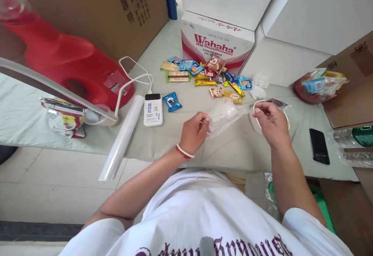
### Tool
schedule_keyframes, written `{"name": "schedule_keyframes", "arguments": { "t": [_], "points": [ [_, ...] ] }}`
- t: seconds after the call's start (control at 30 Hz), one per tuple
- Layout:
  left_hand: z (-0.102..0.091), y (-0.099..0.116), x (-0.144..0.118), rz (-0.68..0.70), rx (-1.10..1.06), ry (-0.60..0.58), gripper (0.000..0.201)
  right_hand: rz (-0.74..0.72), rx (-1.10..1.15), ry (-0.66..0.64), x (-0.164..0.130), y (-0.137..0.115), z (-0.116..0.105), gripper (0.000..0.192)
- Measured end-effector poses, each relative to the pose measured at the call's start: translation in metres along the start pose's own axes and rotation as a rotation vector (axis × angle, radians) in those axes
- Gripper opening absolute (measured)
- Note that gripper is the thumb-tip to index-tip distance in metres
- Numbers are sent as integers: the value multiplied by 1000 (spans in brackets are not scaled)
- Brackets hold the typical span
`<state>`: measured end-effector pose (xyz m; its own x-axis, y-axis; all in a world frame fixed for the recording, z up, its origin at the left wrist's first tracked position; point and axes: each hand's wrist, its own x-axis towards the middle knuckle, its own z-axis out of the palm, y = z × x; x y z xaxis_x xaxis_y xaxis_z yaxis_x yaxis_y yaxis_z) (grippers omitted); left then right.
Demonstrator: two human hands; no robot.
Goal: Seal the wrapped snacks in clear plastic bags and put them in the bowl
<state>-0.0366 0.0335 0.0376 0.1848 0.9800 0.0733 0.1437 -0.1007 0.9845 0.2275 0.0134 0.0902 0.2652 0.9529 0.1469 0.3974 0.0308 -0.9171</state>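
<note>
A thin clear plastic bag [223, 118] stretches above the table between my hands. My left hand [194, 130], wearing a white and red bracelet, pinches its left edge. My right hand [272, 121] is closed with thumb and fingertips together where the bag's other end reaches. Behind and below the right hand is a round pale tub [254, 123], mostly hidden by it. Beyond the bag lies a pile of wrapped snacks [208, 71], with a yellow packet [233, 96] and a cream and red packet [216, 93] at its near side. A blue snack packet [172, 102] lies apart on the left.
A white power bank [153, 110] with a cable and a clear film roll [124, 135] overhanging the edge are left. A red jug [72, 61] stands behind them. Right are a phone [319, 146], plastic bottles [344, 137] and a snack-filled bowl [304, 94]. A Wahaha carton [217, 42] stands behind.
</note>
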Motion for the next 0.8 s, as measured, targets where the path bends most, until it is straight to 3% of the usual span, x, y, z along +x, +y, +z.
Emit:
{"name": "schedule_keyframes", "arguments": {
  "t": [0.1, 0.2, 0.27, 0.33, 0.43, 0.57, 0.6, 0.63, 0.7, 0.8],
  "points": [
    [9, 11, -13, 54, 105, 191, 27, 103, 173, -20, -25, 0, 42, 36],
    [13, 16, -20, 32, 76, 232, 22, 195, 266, -122, -54, 0, 89, 46],
    [9, 15, -18, -60, -43, 232, 22, 239, 310, -105, -61, 3, 108, 44],
    [0, 10, -10, -184, -197, 215, 26, 287, 380, -85, -59, 7, 115, 43],
    [-15, -1, 4, -293, -329, 194, 28, 389, 458, -164, -50, 11, 109, 45],
    [-24, -8, 2, -78, -64, 498, 21, 423, 460, -166, -47, 10, 104, 44],
    [-23, -7, -2, -18, 20, 517, 18, 404, 457, -154, -48, 9, 105, 42],
    [-22, -5, -7, 23, 78, 469, 20, 379, 449, -151, -50, 7, 106, 41],
    [-16, -1, -15, 47, 111, 249, 40, 323, 417, -163, -54, 3, 110, 37],
    [-5, 1, -15, -8, 62, -3, 47, 248, 355, -222, -60, -4, 115, 34]
  ]
}}
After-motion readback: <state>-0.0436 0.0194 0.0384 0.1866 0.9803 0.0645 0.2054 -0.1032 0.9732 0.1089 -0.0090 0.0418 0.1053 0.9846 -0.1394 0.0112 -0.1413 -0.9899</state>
